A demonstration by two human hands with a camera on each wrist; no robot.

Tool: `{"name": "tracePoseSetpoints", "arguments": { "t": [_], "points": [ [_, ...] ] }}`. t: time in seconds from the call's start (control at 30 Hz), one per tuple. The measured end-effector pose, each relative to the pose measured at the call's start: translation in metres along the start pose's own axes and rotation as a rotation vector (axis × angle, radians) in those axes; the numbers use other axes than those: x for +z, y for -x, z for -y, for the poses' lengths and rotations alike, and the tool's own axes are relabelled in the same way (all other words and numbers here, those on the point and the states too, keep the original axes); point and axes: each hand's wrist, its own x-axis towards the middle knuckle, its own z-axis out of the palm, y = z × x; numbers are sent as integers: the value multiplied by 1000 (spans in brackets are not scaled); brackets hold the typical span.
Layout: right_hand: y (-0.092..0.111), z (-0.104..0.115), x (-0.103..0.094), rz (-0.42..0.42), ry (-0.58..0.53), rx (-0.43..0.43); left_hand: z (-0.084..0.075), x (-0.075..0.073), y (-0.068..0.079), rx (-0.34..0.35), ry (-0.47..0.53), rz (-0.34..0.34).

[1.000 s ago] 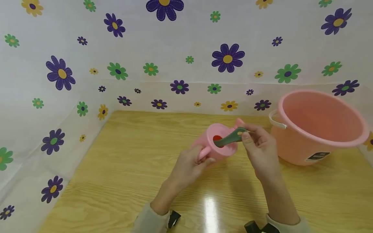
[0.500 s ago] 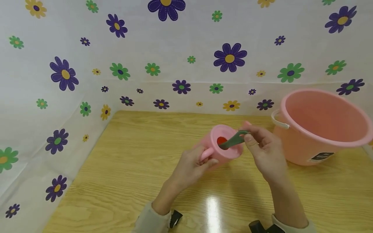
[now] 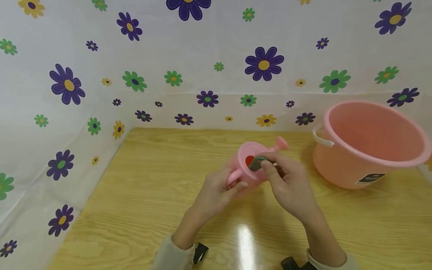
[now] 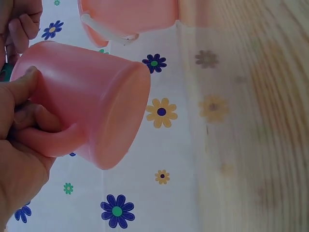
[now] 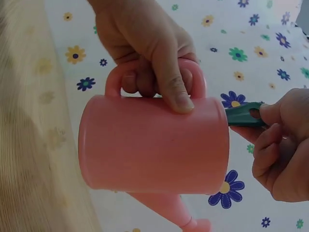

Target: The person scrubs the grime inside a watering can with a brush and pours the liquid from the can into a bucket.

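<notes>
A pink watering can (image 5: 154, 145) is held tilted above the table, its top opening towards the head camera. My left hand (image 3: 212, 195) grips its loop handle (image 4: 53, 141), thumb lying along the can's body in the right wrist view. My right hand (image 3: 290, 183) pinches a green utensil (image 5: 241, 115) by its handle end, which has a hole in it. The utensil's other end is hidden inside the can, so I cannot tell its kind. Something red (image 3: 249, 160) shows within the opening. The can's spout ends in a flared rose (image 3: 281, 143) pointing away to the right.
A large pink bucket (image 3: 337, 170) with a white handle (image 3: 322, 137) stands on the wooden table (image 3: 152, 168) at the right. Behind the table and along its left side hangs a white flower-print sheet (image 3: 189, 63).
My right hand has moved left, in to the can's opening, and the green utensil has sunk deeper into it. My left hand keeps its grip on the watering can's handle.
</notes>
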Motion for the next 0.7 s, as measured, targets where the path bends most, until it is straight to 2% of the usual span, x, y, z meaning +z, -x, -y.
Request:
{"name": "tracePoseSetpoints", "arguments": {
  "t": [0.17,0.3,0.5,0.6,0.7],
  "points": [
    [2,3,6,-20,180,-151,-2,-4,0,40,-50,-31],
    [3,2,9,6,244,-164,-4,-6,0,42,-54,-40],
    [2,-1,-2,4,80,-105,-3,-3,1,54,-33,26],
    [-3,-3,-11,-65,-59,-99,-4,-1,1,72,-26,52],
    [-7,-3,-16,-147,-188,-42,-6,0,1,72,-17,54]
  ]
}}
